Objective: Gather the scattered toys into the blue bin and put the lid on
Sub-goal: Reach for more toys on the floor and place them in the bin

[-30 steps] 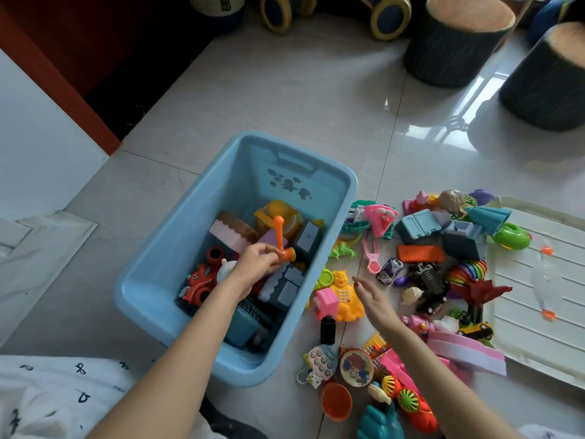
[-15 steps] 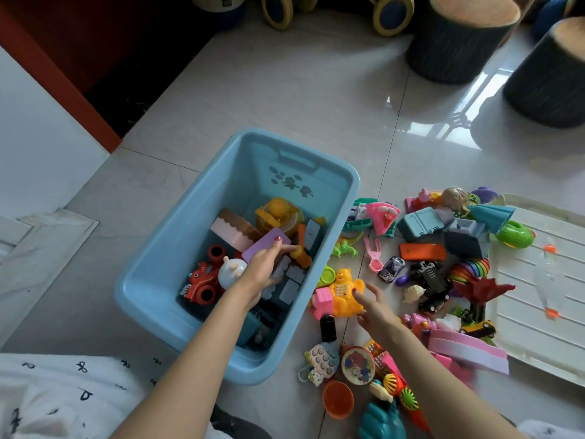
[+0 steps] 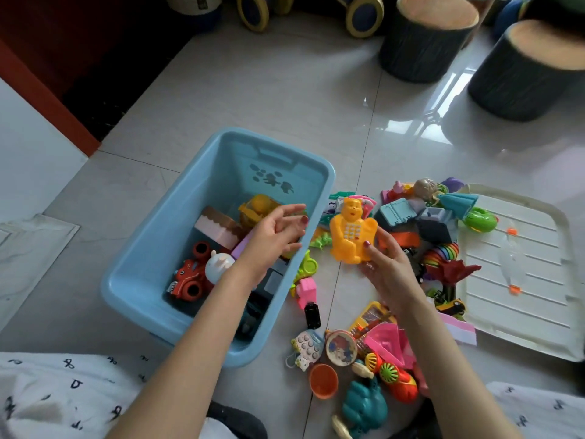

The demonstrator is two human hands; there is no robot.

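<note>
One yellow bear phone (image 3: 351,231) | upright, head up | right hand (image 3: 387,267) holds

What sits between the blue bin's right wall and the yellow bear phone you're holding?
In the head view, a green dinosaur toy lies on the floor between the blue bin and the yellow bear phone held by the right hand.

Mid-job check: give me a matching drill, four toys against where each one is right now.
Toys:
1. yellow bear phone
2. red truck
3. orange cup
4. green toy

Places:
A. on the floor, near edge of the pile
B. in the blue bin
C. in the right hand
D. by the white lid

Pairs: 1-C, 2-B, 3-A, 4-D
</note>
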